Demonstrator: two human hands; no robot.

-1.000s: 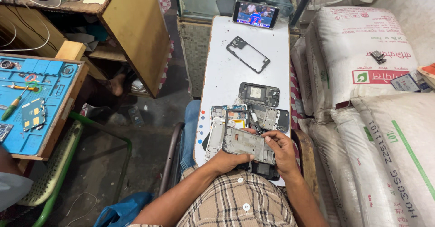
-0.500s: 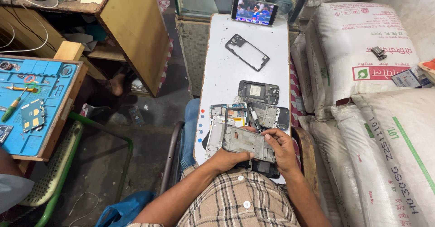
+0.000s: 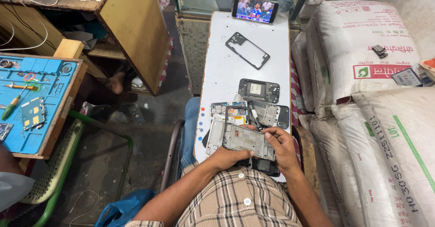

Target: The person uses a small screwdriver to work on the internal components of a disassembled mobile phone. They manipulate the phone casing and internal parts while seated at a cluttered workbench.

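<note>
We hold a grey phone frame [image 3: 247, 140] w/ both hands, just above the near end of the narrow white table [image 3: 217, 79]. Left hand [image 3: 226, 156] grips its lower-left edge, fingers closed around it; right hand [image 3: 283, 147] clamps the right end, thumb on top. The frame's long axis runs left-right across the table, tilted a bit, right end lower and nearer us.

Room is tight. The table's right edge sits close against stacked white sacks [image 3: 362, 59]; its left edge drops to open floor beside a green chair frame [image 3: 97, 131]. Near end of the table is crowded: opened phone bodies [image 3: 226, 116] lie under and just beyond the frame, a dark back cover [image 3: 259, 90] a little farther out. Mid-table is bare up to a black phone bezel [image 3: 248, 50], lying diagonal. At the far edge a phone w/ lit screen [image 3: 254, 9] leans upright.

Well apart on the left, a blue work mat [image 3: 41, 100] carries small tools & a circuit board.
</note>
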